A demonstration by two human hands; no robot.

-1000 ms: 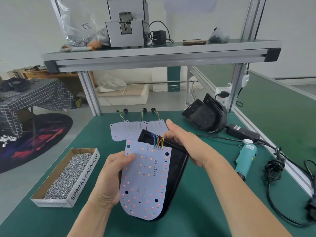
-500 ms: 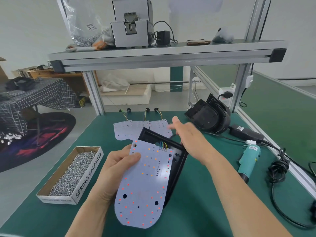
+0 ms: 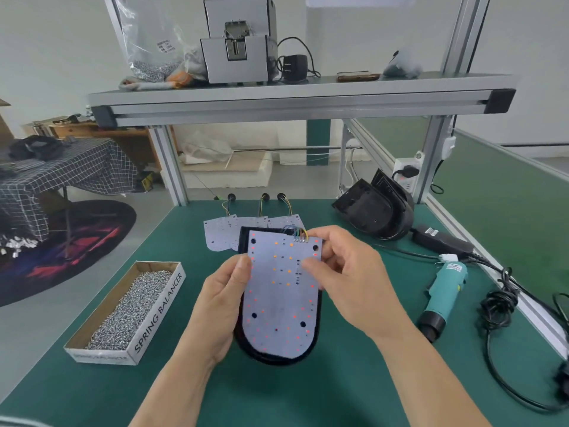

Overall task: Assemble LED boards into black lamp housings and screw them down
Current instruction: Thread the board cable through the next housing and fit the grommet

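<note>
White board edges are pinched by curled fingers (image 3: 243, 268) of left hand (image 3: 221, 306) and right hand (image 3: 348, 272), holding the LED board (image 3: 280, 300) over the black housing (image 3: 277, 359); seating seems unfinished, so next align holes, then take screws (image 3: 123, 312) from the box (image 3: 160, 306) left of the housing

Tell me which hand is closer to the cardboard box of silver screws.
Left. The left hand grips the white LED board at its left edge, right of the cardboard box of silver screws; the right hand pinches the board's upper right side, farther away.
</note>
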